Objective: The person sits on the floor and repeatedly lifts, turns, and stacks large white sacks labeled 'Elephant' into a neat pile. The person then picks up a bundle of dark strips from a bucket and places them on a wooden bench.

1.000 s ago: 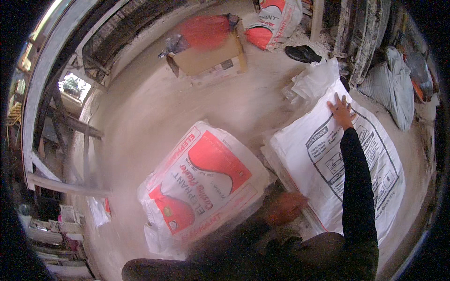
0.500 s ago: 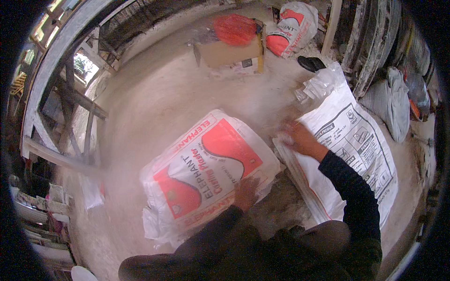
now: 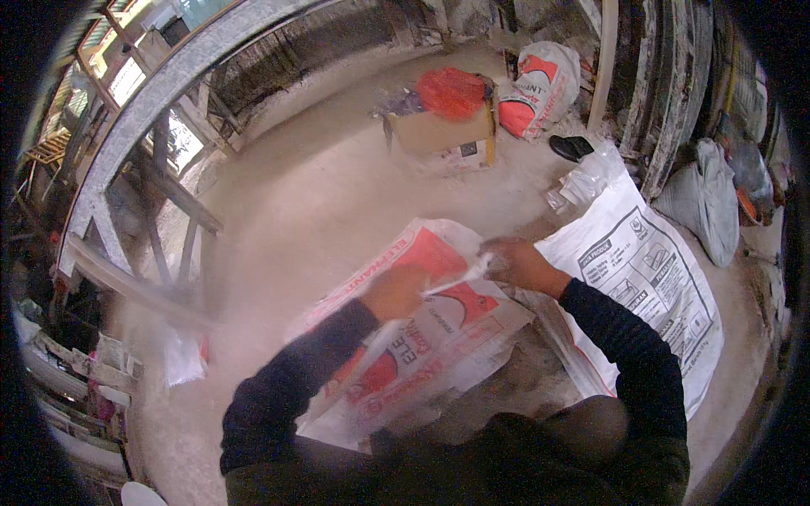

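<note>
A red-and-white plaster sack (image 3: 418,363) lies flat on the dusty floor in front of me. My left hand (image 3: 396,291) is over its middle, blurred, with fingers closed at one end of a narrow white fold. At the sack's far right edge, my right hand (image 3: 516,260) pinches the other end of that fold. The raised white strip between the hands looks like the sack's own edge, though motion blur hides its detail. To the right, close to my right forearm, lies a stack of flattened white sacks (image 3: 629,278) with black print.
Further off stands a cardboard box (image 3: 443,135) with a red plastic bag (image 3: 453,93) on top. Beside it sits a filled red-and-white sack (image 3: 540,91), with a black sandal (image 3: 571,148) nearby. A grey sack (image 3: 702,202) leans at the right. Wooden framing (image 3: 156,110) borders the left.
My left hand has moved up and forward from the sack's near edge, and my right hand has come to its far right edge. A sack edge is now lifted between them.
</note>
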Action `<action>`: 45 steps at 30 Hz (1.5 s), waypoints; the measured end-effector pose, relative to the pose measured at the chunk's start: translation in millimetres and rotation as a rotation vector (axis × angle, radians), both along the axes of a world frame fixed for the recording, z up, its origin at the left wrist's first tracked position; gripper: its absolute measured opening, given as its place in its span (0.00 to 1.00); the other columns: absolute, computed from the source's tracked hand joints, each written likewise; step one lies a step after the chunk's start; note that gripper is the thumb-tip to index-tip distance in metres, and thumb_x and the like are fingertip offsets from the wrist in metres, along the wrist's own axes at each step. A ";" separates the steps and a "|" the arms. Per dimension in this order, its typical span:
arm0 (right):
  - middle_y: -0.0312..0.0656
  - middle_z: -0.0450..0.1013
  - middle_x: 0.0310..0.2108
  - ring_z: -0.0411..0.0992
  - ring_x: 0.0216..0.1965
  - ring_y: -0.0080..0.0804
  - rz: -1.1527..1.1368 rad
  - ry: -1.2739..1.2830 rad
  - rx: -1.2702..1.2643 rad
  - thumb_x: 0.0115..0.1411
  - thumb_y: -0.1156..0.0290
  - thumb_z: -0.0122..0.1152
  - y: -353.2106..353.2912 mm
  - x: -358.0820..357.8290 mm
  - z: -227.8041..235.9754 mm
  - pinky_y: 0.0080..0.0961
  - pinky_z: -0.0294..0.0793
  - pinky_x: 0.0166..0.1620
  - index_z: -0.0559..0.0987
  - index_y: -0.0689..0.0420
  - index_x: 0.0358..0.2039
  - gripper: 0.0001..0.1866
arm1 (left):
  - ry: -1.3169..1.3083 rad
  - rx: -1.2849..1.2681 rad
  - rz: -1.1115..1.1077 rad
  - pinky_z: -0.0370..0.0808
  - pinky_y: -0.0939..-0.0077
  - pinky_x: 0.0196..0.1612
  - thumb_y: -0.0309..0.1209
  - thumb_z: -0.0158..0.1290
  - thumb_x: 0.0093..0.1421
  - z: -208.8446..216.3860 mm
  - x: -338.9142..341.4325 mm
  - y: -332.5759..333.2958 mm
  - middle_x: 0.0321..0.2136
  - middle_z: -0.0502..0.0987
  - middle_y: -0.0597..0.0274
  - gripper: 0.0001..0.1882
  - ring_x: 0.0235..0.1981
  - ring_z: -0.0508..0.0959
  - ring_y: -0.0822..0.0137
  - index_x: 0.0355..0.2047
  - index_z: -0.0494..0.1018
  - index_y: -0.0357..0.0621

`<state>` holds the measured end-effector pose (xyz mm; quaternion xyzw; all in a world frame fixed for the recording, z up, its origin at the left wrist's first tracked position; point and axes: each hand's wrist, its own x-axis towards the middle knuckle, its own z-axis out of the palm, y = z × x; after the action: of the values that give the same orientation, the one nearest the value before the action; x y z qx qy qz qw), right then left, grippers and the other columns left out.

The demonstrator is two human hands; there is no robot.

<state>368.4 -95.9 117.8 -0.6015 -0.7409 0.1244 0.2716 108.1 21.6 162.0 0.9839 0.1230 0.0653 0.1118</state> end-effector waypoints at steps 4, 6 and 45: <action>0.48 0.64 0.48 0.62 0.49 0.44 -0.012 0.071 0.214 0.40 0.61 0.66 33.3 -21.5 64.4 0.32 0.60 0.52 0.66 0.55 0.48 0.33 | 0.006 -0.139 0.109 0.68 0.72 0.42 0.22 0.53 0.38 120.6 -38.1 27.4 0.32 0.73 0.56 0.13 0.35 0.72 0.60 0.29 0.70 0.39; 0.50 0.63 0.49 0.61 0.50 0.44 -0.062 -0.026 0.206 0.40 0.61 0.65 59.3 -23.5 86.8 0.32 0.59 0.52 0.65 0.55 0.49 0.34 | -0.113 -0.208 0.199 0.68 0.73 0.42 0.21 0.53 0.37 161.8 -68.1 38.0 0.29 0.74 0.58 0.10 0.34 0.73 0.62 0.24 0.68 0.38; 0.33 0.62 0.23 0.60 0.21 0.20 -0.192 1.103 -0.257 0.52 0.63 0.56 84.7 -69.9 129.4 0.27 0.67 0.30 0.67 0.56 0.31 0.12 | -0.391 0.275 0.264 0.54 0.56 0.52 0.41 0.57 0.42 66.9 -14.9 6.2 0.52 0.53 0.42 0.37 0.51 0.56 0.46 0.51 0.57 0.43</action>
<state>298.5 -11.2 247.2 -0.5403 -0.4104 0.4836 0.5529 93.2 27.8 228.9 0.9339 0.2163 0.2843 -0.0107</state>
